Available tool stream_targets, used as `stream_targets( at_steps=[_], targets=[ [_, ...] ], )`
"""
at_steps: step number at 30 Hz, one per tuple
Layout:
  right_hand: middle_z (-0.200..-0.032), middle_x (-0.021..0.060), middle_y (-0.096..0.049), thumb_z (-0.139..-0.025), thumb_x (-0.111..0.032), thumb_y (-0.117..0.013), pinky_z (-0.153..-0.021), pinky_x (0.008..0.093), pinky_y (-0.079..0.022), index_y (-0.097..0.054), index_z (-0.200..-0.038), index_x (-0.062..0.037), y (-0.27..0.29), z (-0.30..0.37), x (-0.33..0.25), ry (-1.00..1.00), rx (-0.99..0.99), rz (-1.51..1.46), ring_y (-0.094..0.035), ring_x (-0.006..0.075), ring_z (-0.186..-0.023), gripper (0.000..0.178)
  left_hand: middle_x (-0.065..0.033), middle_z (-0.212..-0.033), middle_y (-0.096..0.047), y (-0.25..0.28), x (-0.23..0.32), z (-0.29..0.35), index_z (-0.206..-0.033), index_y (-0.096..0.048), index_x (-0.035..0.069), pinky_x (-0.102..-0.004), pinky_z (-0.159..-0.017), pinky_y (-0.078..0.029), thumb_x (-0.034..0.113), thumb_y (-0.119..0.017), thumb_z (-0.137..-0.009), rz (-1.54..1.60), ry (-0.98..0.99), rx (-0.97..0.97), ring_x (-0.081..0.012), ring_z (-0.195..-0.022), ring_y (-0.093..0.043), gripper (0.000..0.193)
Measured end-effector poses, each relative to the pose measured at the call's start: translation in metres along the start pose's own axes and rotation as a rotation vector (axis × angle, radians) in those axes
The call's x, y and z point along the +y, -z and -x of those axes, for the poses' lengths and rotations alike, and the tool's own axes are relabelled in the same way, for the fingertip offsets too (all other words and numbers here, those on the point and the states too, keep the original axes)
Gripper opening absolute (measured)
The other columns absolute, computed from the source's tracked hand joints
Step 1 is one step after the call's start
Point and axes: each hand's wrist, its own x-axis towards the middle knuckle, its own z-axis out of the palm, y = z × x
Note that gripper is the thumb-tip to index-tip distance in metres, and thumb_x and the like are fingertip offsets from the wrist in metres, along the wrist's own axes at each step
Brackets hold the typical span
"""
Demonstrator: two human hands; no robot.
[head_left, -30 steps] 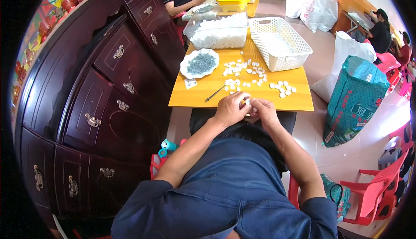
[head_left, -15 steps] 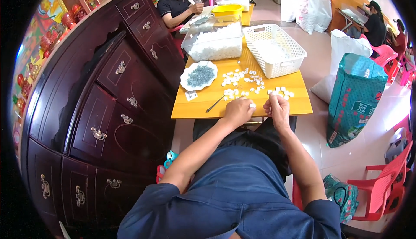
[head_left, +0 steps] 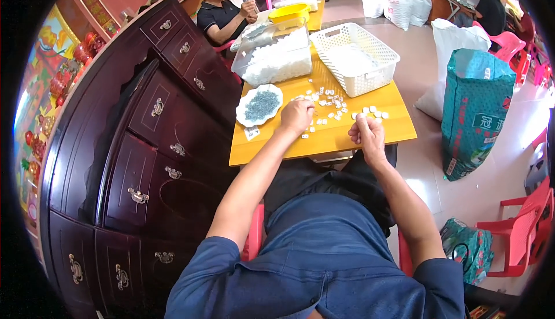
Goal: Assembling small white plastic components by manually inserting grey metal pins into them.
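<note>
My left hand (head_left: 298, 116) is over the yellow table (head_left: 254, 150), closed, at the left edge of a scatter of small clear-and-white pieces (head_left: 329, 100). Its fingertips are mostly hidden, so what it holds does not show. Close to the front edge is my right hand (head_left: 368, 133), thumb pressed to curled fingers; anything in that pinch is too small to make out. Just beyond it lie several rounded white pieces (head_left: 373, 111). A scalloped white plate (head_left: 240, 115) of small grey-blue parts (head_left: 262, 106) stands left of my left hand.
Behind the scatter stand a clear bin (head_left: 243, 63) of white pieces and a white perforated basket (head_left: 376, 76). A dark wooden cabinet (head_left: 191, 203) borders the left side. A teal sack (head_left: 477, 114) and red chair (head_left: 520, 226) are right. Across the table sits another person (head_left: 222, 15).
My left hand has moved forward and left from the front edge to the scattered pieces. The dark thin tool that lay there no longer shows. My right hand stays near its place.
</note>
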Motion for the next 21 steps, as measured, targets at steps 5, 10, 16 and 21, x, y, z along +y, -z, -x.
stream_targets(
  at_steps=[5,10,16,21],
  targets=[
    [-0.068,0.0022,-0.064,-0.102,-0.037,-0.056,-0.054,0.0226,-0.043,-0.065,-0.075,-0.0045,0.000,0.002,-0.001,-0.038,-0.007,0.003,-0.053,0.0070,-0.057,0.043,-0.0083,-0.087,-0.071,-0.003,0.000,-0.013,-0.087,-0.077,0.014,-0.0435,-0.076,-0.055,0.023,-0.071,-0.081,-0.046,-0.015,-0.143,-0.0305,-0.087,-0.068,0.012],
    [-0.068,0.0020,-0.064,-0.102,-0.039,-0.056,-0.054,0.0229,-0.044,-0.065,-0.076,-0.0048,0.000,0.001,0.004,-0.060,-0.024,0.014,-0.055,0.0072,-0.058,0.044,-0.0066,-0.090,-0.072,-0.009,0.002,-0.020,-0.083,-0.077,0.015,-0.0437,-0.076,-0.055,0.023,-0.071,-0.080,-0.073,-0.041,-0.230,-0.0299,-0.087,-0.068,0.010],
    [-0.069,0.0020,-0.065,-0.102,-0.040,-0.056,-0.055,0.0231,-0.045,-0.065,-0.076,-0.0043,-0.002,0.002,0.006,-0.056,-0.056,0.064,-0.057,0.0073,-0.059,0.044,-0.0107,-0.088,-0.071,-0.015,-0.001,-0.032,-0.082,-0.073,0.010,-0.0458,-0.076,-0.055,0.020,-0.064,-0.084,-0.228,-0.155,-0.296,-0.0331,-0.085,-0.068,0.013],
    [-0.071,0.0045,-0.068,-0.101,-0.036,-0.056,-0.059,0.0262,-0.049,-0.068,-0.081,-0.0012,-0.006,-0.009,-0.001,-0.052,-0.169,0.226,-0.061,0.0104,-0.062,0.042,-0.0160,-0.087,-0.069,-0.011,-0.005,-0.029,-0.086,-0.069,0.007,-0.0488,-0.075,-0.054,0.020,-0.058,-0.087,-0.276,-0.173,-0.239,-0.0361,-0.083,-0.067,0.017]
  ],
)
